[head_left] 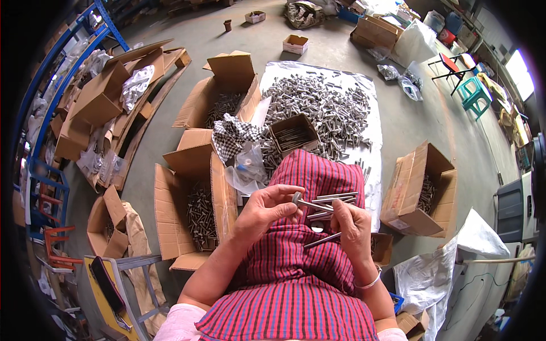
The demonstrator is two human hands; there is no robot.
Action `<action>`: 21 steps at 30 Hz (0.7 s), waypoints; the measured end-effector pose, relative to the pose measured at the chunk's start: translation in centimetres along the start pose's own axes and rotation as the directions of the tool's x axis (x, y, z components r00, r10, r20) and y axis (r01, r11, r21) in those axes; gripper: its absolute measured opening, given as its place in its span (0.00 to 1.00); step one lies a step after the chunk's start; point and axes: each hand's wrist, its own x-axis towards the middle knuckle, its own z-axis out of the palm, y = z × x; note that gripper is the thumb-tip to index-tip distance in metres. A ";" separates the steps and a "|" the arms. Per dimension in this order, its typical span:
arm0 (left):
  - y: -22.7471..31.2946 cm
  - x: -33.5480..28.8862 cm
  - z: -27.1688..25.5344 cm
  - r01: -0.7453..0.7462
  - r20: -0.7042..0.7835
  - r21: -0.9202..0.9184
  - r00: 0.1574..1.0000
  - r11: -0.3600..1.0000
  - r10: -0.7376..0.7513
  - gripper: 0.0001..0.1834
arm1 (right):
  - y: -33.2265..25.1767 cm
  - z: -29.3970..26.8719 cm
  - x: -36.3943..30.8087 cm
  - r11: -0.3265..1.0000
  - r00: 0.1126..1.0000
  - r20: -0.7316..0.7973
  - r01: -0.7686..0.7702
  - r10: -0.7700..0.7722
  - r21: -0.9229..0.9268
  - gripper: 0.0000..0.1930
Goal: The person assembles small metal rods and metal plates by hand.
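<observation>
Over my lap, my left hand is closed, thumb and fingers pinching the flat round end of a round-headed metal rod. The shaft slopes right into my right hand, which is closed on it between thumb and fingers. Another metal rod sticks out below the right hand; whether the palm holds it, I cannot tell. Several loose rods lie on the striped red apron over my lap, just beyond the right hand. A small round piece shows between the hands.
Beyond my knees, a pile of metal rods covers a white sheet, with a small open box on it. Cartons of metal parts stand left and right. A checked cloth and plastic bag lie by the left cartons.
</observation>
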 end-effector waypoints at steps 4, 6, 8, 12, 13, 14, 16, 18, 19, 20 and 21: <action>0.2 0.0 0.0 -0.009 0.025 0.036 1.000 0.999 0.008 0.17 | 0.7 0.1 0.2 0.992 0.997 0.009 -0.074 0.074 0.103 0.22; 0.4 0.1 0.0 0.011 0.007 0.002 1.000 1.000 -0.011 0.17 | 0.6 0.3 0.3 0.993 0.998 -0.001 -0.070 0.070 0.098 0.22; 0.8 0.2 0.1 0.095 -0.024 -0.061 0.995 0.994 -0.097 0.18 | 0.6 0.6 0.4 0.994 0.998 -0.013 -0.065 0.067 0.092 0.22; 0.7 0.3 -1.1 0.128 0.073 -0.081 0.990 0.988 -0.122 0.19 | 0.5 0.9 0.6 0.998 1.000 -0.020 -0.014 0.015 0.055 0.25; 0.8 0.2 -0.9 0.110 0.019 0.031 0.994 0.993 -0.110 0.19 | 0.4 0.9 0.6 0.999 1.000 -0.014 -0.001 0.001 0.032 0.24; 0.9 0.1 -0.6 0.097 -0.034 0.143 0.995 0.985 -0.093 0.19 | 0.6 0.9 0.6 0.999 1.000 -0.014 -0.001 0.001 0.032 0.24; 0.8 0.2 -0.2 0.022 -0.027 0.167 0.999 0.986 -0.018 0.18 | 0.9 0.7 0.6 1.000 1.000 -0.017 -0.007 0.008 0.025 0.24; 0.9 0.3 0.4 -0.052 -0.019 0.189 0.998 0.981 0.057 0.17 | 1.1 0.6 0.6 1.000 1.000 -0.020 -0.008 0.009 0.026 0.24; 1.0 0.3 0.8 -0.033 -0.054 0.092 0.998 0.995 0.039 0.16 | 1.1 0.5 0.6 1.000 1.000 -0.023 -0.008 0.009 0.028 0.24; 1.1 0.3 0.9 -0.017 -0.087 -0.006 0.996 1.000 0.017 0.15 | 1.1 0.5 0.6 1.000 1.000 -0.023 -0.009 0.009 0.028 0.24; 1.1 0.3 0.6 -0.017 -0.086 -0.006 0.996 1.000 0.016 0.15 | 1.2 0.5 0.6 1.000 1.000 -0.020 -0.001 0.001 0.013 0.24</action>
